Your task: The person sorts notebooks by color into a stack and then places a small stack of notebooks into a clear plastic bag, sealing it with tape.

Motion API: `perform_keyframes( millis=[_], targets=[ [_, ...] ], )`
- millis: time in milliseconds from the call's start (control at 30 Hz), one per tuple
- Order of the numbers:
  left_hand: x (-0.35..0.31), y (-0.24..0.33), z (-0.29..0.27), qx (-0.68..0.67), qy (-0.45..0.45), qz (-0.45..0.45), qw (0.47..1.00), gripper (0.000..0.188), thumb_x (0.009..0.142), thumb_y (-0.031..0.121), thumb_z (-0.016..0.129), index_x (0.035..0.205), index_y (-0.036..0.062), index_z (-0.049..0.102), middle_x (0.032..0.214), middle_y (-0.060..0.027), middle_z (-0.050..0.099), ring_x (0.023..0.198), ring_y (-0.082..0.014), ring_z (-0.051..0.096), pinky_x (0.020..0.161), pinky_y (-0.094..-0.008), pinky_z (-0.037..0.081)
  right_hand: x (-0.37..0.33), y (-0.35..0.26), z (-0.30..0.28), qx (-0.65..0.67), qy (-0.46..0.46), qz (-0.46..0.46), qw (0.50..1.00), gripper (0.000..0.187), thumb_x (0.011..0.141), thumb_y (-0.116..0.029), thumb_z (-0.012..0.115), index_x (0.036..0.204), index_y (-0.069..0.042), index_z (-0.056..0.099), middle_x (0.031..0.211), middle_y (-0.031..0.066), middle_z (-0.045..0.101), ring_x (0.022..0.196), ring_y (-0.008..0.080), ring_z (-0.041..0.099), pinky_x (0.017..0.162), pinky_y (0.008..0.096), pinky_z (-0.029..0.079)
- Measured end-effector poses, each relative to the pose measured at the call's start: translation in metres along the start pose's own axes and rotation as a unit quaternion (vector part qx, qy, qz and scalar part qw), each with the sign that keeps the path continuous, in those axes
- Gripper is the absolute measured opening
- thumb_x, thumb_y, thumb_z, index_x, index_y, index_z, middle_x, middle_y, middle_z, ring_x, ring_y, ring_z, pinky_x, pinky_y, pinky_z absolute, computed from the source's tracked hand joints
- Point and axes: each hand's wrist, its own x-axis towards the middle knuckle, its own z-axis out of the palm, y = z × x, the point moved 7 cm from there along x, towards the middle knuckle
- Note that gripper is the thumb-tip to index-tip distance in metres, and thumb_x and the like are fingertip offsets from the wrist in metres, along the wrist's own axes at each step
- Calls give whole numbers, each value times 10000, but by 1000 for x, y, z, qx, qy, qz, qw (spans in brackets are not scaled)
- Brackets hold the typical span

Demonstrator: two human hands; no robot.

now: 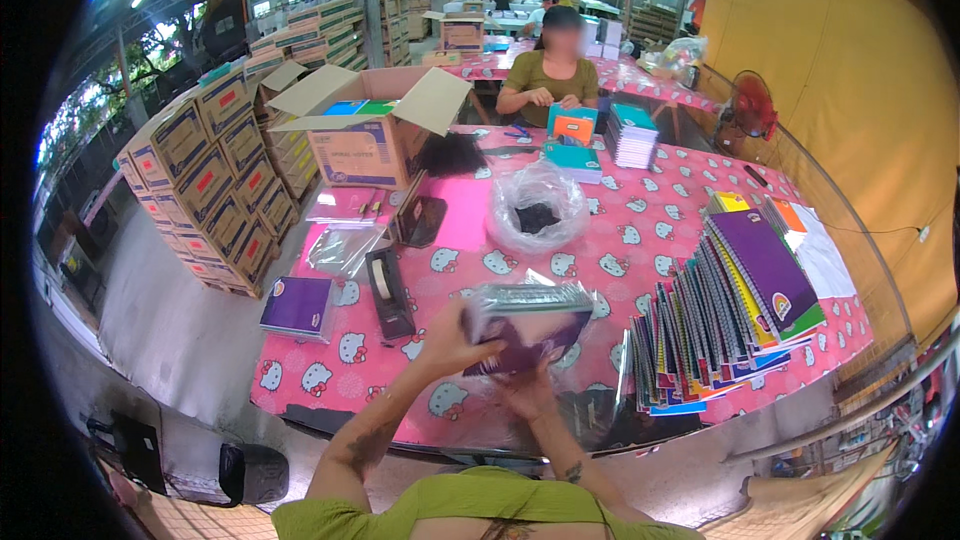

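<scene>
A stack of spiral notebooks (535, 332) with a purple cover is held up over the near middle of the table, and clear plastic shines around it. My left hand (458, 342) grips its left side, thumb across the purple cover. From below, my right hand (527, 395) holds the lower edge; its fingertips are partly hidden. Clear plastic bags (588, 412) lie beside my right hand at the table's near edge. To the left are a black tape dispenser (390, 292) and a wrapped purple notebook pack (298, 306).
Leaning rows of spiral notebooks (690, 340) fill the right side. A plastic bag with black contents (538, 208) sits mid-table. An open carton (365, 145) stands back left, near stacked cartons (215, 175). Opposite, a co-worker (550, 75) handles teal notebooks (572, 158). A fan (750, 105) stands back right.
</scene>
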Motion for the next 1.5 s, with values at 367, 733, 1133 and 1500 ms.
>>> perform_keyframes(
  millis=[367, 733, 1133, 1500],
  targets=[
    [-29, -27, 2, 10, 79, 43, 996, 632, 870, 242, 692, 1387, -19, 440, 1376, -188, 511, 1298, -270, 474, 1016, -359, 413, 8, -105, 88, -679, -81, -117, 720, 563, 903, -184, 663, 1388, -60, 406, 1178, 90, 625, 1014, 174, 625, 903, 325, 489],
    [-53, -238, -88, 100, 305, -182, 929, 403, 865, 355, 692, 1058, 1, 674, 891, -55, 651, 728, -127, 596, 591, -277, 471, -35, -84, 217, -810, -55, -340, 474, 370, 903, -276, 638, 1193, -48, 612, 1186, 122, 624, 1120, 269, 565, 968, 379, 398],
    [-76, -256, -34, -349, 354, -260, 828, 208, 848, 158, 713, 975, -3, 685, 809, -31, 661, 715, -136, 606, 649, -297, 490, -20, 3, 247, -901, -153, -352, 201, 249, 793, -260, 717, 976, -106, 649, 963, 65, 622, 972, 243, 576, 874, 416, 383],
    [-17, -44, -79, -222, -2, 53, 974, 165, 915, 84, 640, 1072, 41, 668, 980, -11, 653, 803, -80, 593, 678, -241, 494, -13, 14, 241, -934, -122, -258, 217, 315, 807, -342, 711, 1007, -103, 665, 830, 55, 661, 755, 233, 631, 769, 388, 411]
  ],
)
